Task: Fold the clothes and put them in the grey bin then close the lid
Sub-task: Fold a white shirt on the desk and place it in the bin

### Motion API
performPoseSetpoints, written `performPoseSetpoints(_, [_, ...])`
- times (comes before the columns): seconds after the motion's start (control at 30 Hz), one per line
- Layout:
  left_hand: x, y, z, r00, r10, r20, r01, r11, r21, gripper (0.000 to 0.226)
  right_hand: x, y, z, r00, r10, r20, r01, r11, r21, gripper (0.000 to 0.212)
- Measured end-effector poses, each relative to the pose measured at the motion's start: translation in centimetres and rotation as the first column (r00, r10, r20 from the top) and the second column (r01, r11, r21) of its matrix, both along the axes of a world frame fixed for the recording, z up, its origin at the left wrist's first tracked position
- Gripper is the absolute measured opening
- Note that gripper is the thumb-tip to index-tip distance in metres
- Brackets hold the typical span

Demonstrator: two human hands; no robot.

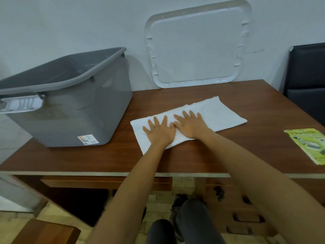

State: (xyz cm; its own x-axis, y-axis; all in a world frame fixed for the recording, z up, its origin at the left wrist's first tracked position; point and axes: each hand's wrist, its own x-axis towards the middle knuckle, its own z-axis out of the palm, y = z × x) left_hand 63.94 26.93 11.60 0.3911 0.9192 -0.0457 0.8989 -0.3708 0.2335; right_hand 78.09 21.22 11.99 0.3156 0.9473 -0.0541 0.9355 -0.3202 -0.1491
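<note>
Folding is in hand: the left hand (159, 130) and right hand (190, 125), fingers spread flat, press the long folded white cloth (219, 111) just right of the open grey bin (70, 106), which likely needs another fold before binning.

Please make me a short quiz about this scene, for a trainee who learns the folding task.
1. True or false: the lid is on the bin.
2. What do the left hand and the right hand press on? A) the cloth B) the bin C) the lid
3. Fill in: the lid leans against the ____.
Key: 1 false; 2 A; 3 wall.
</note>
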Motion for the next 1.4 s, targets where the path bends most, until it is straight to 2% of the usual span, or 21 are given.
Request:
performPoseSetpoints(0.07, [-0.7,-0.6,-0.1,1.0,0.011,-0.014,-0.011,1.0,-0.01,0.063,1.0,-0.6,0.2,1.0,0.017,0.017,-0.017,0.999,-0.03,0.066])
performPoseSetpoints(0.2, [-1.7,-1.4,-0.1,0.999,0.032,-0.011,-0.032,0.999,-0.027,0.064,2.3,-1.8,0.5,0.998,-0.055,0.038,0.057,0.996,-0.068,0.07])
performPoseSetpoints(0.3, [-2.0,-1.3,0.4,1.0,0.023,-0.021,-0.024,0.996,-0.082,0.066,1.6,-2.0,0.9,0.998,-0.061,0.01,0.062,0.993,-0.096,0.069])
performPoseSetpoints(0.4, [-3.2,-0.3,0.9,1.0,-0.001,0.028,0.003,0.996,-0.095,0.068,0.0,-1.7,1.6,0.998,-0.056,0.004,0.056,0.995,-0.077,0.068])
performPoseSetpoints(0.53, [-6.9,1.4,0.4,1.0,-0.004,0.0,0.004,0.999,0.043,0.068,-4.0,-0.7,3.0,0.999,0.052,0.007,-0.052,0.999,0.015,0.065])
performPoseSetpoints(0.67, [-10.0,3.1,0.3,1.0,-0.026,0.013,0.026,1.0,-0.002,0.064,-9.5,0.1,4.3,0.972,0.222,0.08,-0.229,0.968,0.1,0.049])
performPoseSetpoints(0.7, [-10.4,3.3,0.6,0.999,-0.042,0.003,0.042,0.999,0.034,0.064,-10.8,0.1,4.6,0.962,0.264,0.066,-0.27,0.955,0.119,0.042])
performPoseSetpoints(0.77, [-11.2,4.0,1.3,0.997,-0.061,-0.048,0.066,0.991,0.116,0.069,-12.9,0.5,5.0,0.946,0.32,-0.048,-0.317,0.947,0.057,0.035])
performPoseSetpoints(0.83, [-12.0,4.6,1.7,0.991,-0.062,-0.121,0.081,0.984,0.16,0.069,-14.2,0.8,5.0,0.934,0.309,-0.18,-0.323,0.944,-0.059,0.053])
performPoseSetpoints(0.87, [-12.4,5.0,1.8,0.989,-0.059,-0.139,0.083,0.982,0.172,0.069,-14.7,0.9,4.9,0.939,0.286,-0.192,-0.31,0.945,-0.105,0.068])
performPoseSetpoints(0.93, [-13.2,5.6,2.0,0.99,-0.04,-0.138,0.062,0.986,0.153,0.072,-15.0,0.9,4.9,0.947,0.291,-0.136,-0.31,0.938,-0.153,0.087])
performPoseSetpoints(0.97, [-13.4,6.0,2.1,0.992,-0.029,-0.123,0.046,0.99,0.133,0.071,-15.1,0.7,5.1,0.948,0.304,-0.093,-0.316,0.934,-0.169,0.087])
performPoseSetpoints(1.0, [-13.5,6.5,2.0,0.996,-0.025,-0.089,0.035,0.993,0.115,0.067,-15.2,0.3,5.3,0.949,0.308,-0.058,-0.314,0.931,-0.184,0.081])
performPoseSetpoints(1.1, [-13.5,7.2,2.0,0.997,-0.016,0.073,0.011,0.997,0.074,0.037,-15.5,-0.3,6.1,0.952,0.304,-0.024,-0.304,0.937,-0.173,0.041])
performPoseSetpoints(1.17, [-13.0,6.9,2.2,0.985,-0.006,0.174,-0.003,0.999,0.049,0.024,-15.5,-0.4,6.0,0.965,0.26,-0.017,-0.26,0.954,-0.15,0.028])
performPoseSetpoints(1.27, [-11.6,6.0,2.8,0.892,0.142,0.429,-0.111,0.989,-0.097,0.026,-14.5,-0.5,5.9,0.964,0.137,-0.226,-0.173,0.974,-0.147,0.007])
performPoseSetpoints(1.33, [-10.7,5.9,3.2,0.762,0.295,0.577,-0.135,0.943,-0.305,0.03,-13.3,-1.3,6.8,0.926,0.077,-0.37,-0.125,0.986,-0.109,0.017])
performPoseSetpoints(1.4, [-9.8,5.8,3.7,0.632,0.395,0.666,-0.123,0.9,-0.417,0.031,-11.8,-1.7,7.7,0.878,0.059,-0.475,-0.082,0.996,-0.028,0.032])
